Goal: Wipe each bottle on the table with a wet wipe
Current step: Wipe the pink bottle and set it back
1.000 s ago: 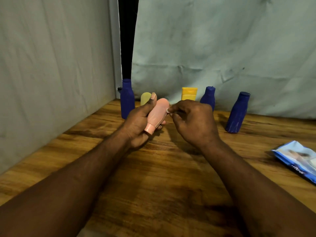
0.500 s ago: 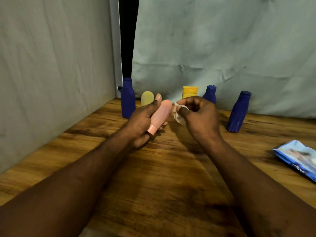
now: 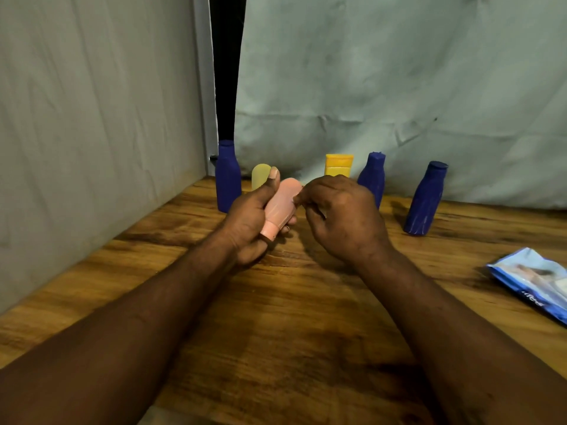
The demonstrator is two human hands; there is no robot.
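My left hand (image 3: 248, 216) grips a pink bottle (image 3: 280, 208) above the wooden table (image 3: 294, 317), cap end pointing down toward me, thumb up along its side. My right hand (image 3: 343, 216) has its fingers curled and pressed against the bottle's right side; the wet wipe it held is hidden inside the fingers now. At the back stand three blue bottles (image 3: 227, 176) (image 3: 372, 176) (image 3: 425, 199), a pale yellow bottle (image 3: 260, 176) and an orange-yellow bottle (image 3: 339, 164).
A blue wet-wipe pack (image 3: 534, 282) lies at the table's right edge. Grey cloth walls close the left side and the back, with a dark gap at the corner behind the left blue bottle.
Half a second ago my right hand was drawn slightly away with the white wipe showing; it is back against the pink bottle, wipe hidden. My left hand holds the bottle as before.
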